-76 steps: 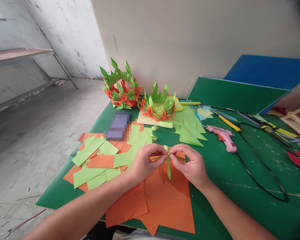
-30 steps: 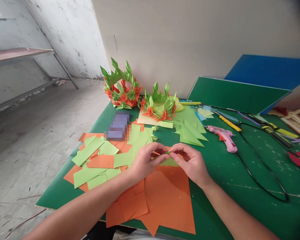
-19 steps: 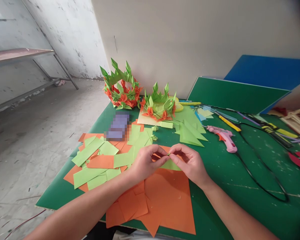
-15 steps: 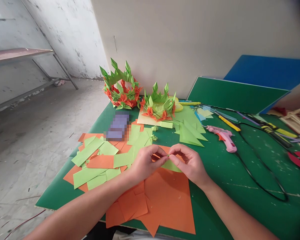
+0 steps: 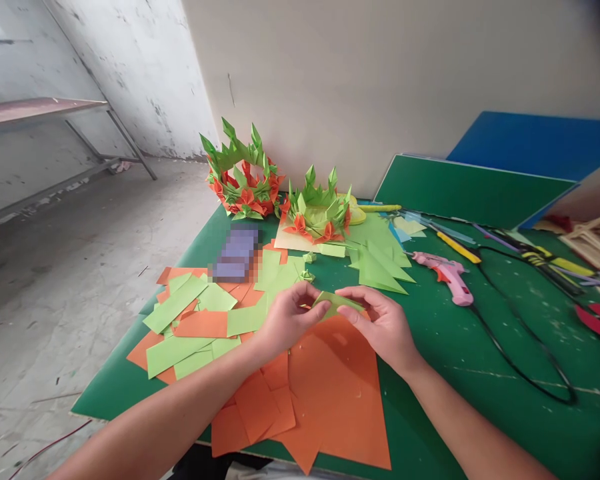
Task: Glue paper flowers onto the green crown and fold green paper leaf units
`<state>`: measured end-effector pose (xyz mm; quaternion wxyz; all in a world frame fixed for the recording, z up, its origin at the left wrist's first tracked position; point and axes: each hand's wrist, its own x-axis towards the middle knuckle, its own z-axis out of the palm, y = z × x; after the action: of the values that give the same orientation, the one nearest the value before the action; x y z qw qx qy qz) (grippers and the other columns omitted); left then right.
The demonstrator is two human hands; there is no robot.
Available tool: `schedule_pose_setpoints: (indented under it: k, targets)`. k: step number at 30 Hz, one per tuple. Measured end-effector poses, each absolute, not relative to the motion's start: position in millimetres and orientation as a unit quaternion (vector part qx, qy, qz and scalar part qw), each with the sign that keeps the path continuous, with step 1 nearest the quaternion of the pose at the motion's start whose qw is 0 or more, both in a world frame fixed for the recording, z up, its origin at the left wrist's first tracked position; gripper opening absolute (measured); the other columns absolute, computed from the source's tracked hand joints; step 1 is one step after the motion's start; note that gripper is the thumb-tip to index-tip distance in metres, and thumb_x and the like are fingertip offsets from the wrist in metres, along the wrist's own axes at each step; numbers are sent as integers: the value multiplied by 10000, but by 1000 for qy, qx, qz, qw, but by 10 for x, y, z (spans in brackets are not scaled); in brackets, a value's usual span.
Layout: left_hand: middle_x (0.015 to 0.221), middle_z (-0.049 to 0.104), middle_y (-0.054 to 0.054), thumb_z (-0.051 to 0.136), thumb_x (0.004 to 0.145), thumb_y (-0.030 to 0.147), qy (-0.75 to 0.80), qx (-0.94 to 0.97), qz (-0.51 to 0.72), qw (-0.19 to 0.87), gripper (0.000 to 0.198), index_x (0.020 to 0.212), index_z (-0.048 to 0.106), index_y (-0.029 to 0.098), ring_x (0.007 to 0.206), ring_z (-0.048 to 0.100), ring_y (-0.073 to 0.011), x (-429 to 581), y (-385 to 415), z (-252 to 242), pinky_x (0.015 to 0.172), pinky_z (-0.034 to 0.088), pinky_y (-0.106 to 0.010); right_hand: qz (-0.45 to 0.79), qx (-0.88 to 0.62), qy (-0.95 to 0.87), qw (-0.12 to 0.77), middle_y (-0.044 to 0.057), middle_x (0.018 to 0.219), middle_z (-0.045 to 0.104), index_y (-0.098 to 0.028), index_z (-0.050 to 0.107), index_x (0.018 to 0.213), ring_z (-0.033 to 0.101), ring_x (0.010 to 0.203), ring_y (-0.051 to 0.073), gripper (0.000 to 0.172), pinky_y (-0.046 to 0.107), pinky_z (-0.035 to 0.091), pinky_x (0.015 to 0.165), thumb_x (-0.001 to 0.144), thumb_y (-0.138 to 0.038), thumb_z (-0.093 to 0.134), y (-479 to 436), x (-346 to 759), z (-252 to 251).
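Between my two hands is a small piece of green paper (image 5: 336, 302), raised over a large orange sheet (image 5: 337, 393). My left hand (image 5: 295, 313) pinches its left side between thumb and fingers. On the right side, my right hand (image 5: 377, 320) grips it the same way. Just beyond my hands lie two little folded green paper pieces (image 5: 307, 276). Cut green strips (image 5: 176, 303) and orange strips (image 5: 203, 324) are heaped to the left of my left hand. Some orange pieces (image 5: 265, 410) overlap the big sheet near the front edge.
Two green and orange paper crowns (image 5: 245, 193) stand at the back by the wall. A pink glue gun (image 5: 445, 275) with a black cord lies to the right, near a yellow-handled tool (image 5: 459, 247). A blurred purple object (image 5: 235, 252) sits at back left.
The green paper has turned in my hands, so its flat face now shows instead of a thin edge. My hands have shifted only slightly.
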<state>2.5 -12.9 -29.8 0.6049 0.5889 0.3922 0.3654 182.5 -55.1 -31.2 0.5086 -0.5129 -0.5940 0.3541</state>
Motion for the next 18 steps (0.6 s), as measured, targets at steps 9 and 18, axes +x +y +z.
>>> schedule_pose_setpoints:
  k: [9,18]
  targets:
    - [695,516,33,671,809,367,372,563,382,632,277,759,478,174,600,418,-61,30,-134,-321,531,330,-195,341,-536,-576,514,8,815,698,-227,711,873,634,726,145,126,243,522,668,834,-340,671,-540,1806,-258]
    - [713,543,15,683,778,390,388,596,370,598,252,793,576,163,655,488,-92,43,-141,-238,582,393,-217,358,-538,-567,510,19,765,661,-204,684,811,591,678,147,152,258,487,616,833,-353,662,-554,1783,-275]
